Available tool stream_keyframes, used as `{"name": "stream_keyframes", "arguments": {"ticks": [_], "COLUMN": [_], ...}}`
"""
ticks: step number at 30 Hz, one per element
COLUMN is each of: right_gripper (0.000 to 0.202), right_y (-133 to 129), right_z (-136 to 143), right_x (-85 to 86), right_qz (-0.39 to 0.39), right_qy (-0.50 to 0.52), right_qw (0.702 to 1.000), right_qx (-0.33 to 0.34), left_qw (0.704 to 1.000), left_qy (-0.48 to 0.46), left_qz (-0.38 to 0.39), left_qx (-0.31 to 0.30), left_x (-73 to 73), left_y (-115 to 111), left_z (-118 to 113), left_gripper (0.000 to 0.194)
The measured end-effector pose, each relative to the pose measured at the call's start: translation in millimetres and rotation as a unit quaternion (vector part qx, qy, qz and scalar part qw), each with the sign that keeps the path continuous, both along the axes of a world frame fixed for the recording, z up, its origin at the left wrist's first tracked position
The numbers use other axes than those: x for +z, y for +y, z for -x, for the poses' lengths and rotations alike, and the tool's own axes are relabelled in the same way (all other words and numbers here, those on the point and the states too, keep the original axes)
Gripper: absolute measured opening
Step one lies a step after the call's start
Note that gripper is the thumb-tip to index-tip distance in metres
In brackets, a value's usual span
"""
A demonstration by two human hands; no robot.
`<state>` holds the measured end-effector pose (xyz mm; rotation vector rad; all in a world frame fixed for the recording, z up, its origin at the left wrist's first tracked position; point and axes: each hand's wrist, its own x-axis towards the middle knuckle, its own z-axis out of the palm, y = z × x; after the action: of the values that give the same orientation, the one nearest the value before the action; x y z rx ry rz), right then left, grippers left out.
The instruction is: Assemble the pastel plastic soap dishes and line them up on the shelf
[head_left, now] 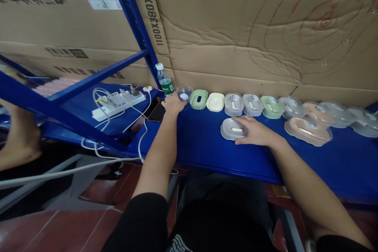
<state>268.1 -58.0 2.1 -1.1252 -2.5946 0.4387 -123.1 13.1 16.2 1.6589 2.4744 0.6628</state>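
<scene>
My right hand grips a grey soap box from its right side, thumb at the near edge and fingers at the far edge. A white oblong piece lies across the middle of this box, which rests on the blue shelf. Farther back on the left, my left hand has its fingers closed at the edge of a clear plastic lid with a round white label. Right of that lid sit a green tray with a slot and a cream tray, both uncovered.
Several lidded soap boxes in grey, green and pink line the cardboard backing. A pink one stands in front. A water bottle, power strip and white cables are left, near a blue post. Another person's arm shows far left.
</scene>
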Motion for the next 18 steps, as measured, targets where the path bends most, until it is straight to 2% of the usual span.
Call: {"name": "stream_keyframes", "arguments": {"ticks": [3, 5, 7, 9, 11, 13, 15, 18], "right_gripper": [0.107, 0.106, 0.105, 0.105, 0.107, 0.110, 0.113, 0.114], "right_y": [-0.7, -1.7, -2.8, -3.8, -4.7, -5.3, -5.8, -5.6], "right_z": [1.3, 3.7, 6.6, 9.4, 11.4, 12.3, 12.6, 12.4], "right_x": [-0.7, 0.1, 1.8, 4.0, 6.0, 7.2, 7.6, 6.3], "right_qz": [-0.002, -0.003, -0.007, -0.016, -0.026, -0.037, -0.048, -0.059], "right_qy": [-0.002, 0.004, 0.019, 0.036, 0.052, 0.068, 0.085, 0.095], "right_qw": [1.000, 0.999, 0.999, 0.998, 0.996, 0.994, 0.992, 0.991], "right_qx": [-0.016, -0.032, -0.045, -0.058, -0.070, -0.082, -0.083, -0.074], "left_qw": [0.997, 0.989, 0.977, 0.952, 0.908, 0.866, 0.836, 0.821], "left_qy": [0.008, 0.000, -0.030, -0.074, -0.108, -0.122, -0.127, -0.142], "left_qz": [-0.082, -0.147, -0.183, -0.174, -0.132, -0.089, -0.066, -0.059], "left_qx": [0.004, -0.021, -0.104, -0.241, -0.383, -0.477, -0.530, -0.550], "left_x": [8.4, 14.5, 19.0, 20.3, 18.1, 13.0, 6.6, -2.2], "left_y": [-5.1, -9.4, -15.5, -24.4, -35.1, -44.8, -50.5, -50.1], "left_z": [-7.9, -18.7, -34.5, -54.2, -75.2, -94.0, -107.3, -115.1], "left_gripper": [0.057, 0.054, 0.053, 0.058, 0.073, 0.095, 0.110, 0.117]}}
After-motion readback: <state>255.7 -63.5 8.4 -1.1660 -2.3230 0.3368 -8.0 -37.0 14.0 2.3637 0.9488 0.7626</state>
